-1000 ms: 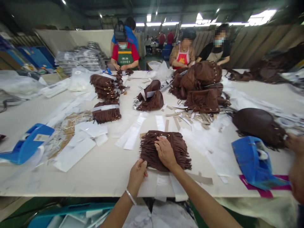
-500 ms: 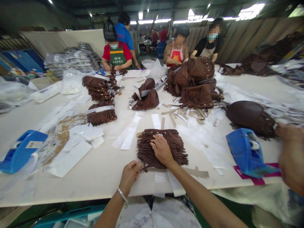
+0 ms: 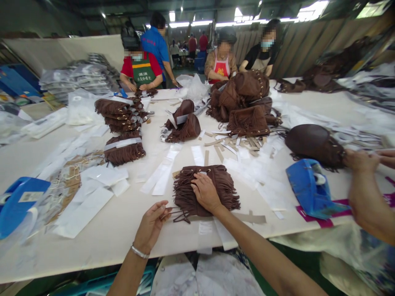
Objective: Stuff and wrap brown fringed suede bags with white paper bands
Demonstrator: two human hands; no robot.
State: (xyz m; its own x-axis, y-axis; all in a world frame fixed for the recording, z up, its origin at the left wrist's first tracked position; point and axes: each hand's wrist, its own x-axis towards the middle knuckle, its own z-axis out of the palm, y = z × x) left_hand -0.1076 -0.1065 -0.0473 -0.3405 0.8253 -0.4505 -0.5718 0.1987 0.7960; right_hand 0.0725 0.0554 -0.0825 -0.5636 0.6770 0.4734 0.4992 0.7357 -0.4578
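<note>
From where I stand, the long pale table (image 3: 92, 250) takes up most of the view, with a teal bin (image 3: 95, 286) below its near edge, partly hidden by the left arm and holding whitish pieces I can't make out clearly. On the table, close to the worker, a brown fringed bag (image 3: 224, 185) lies flat, its gold eyelets toward the far side; well off to the right, a blue tape dispenser (image 3: 305, 187) has a pale roll seated inside. The right hand (image 3: 206, 193) rests spread on the bag, gripping nothing, and I'd say a firm, even palm there is what stops it sliding or its fringe bunching. The left hand (image 3: 154, 224), just beside the near left corner, pinches what looks like a thin cord (image 3: 182, 218); a low, gentle pull should be kinder to it than a jerk
</note>
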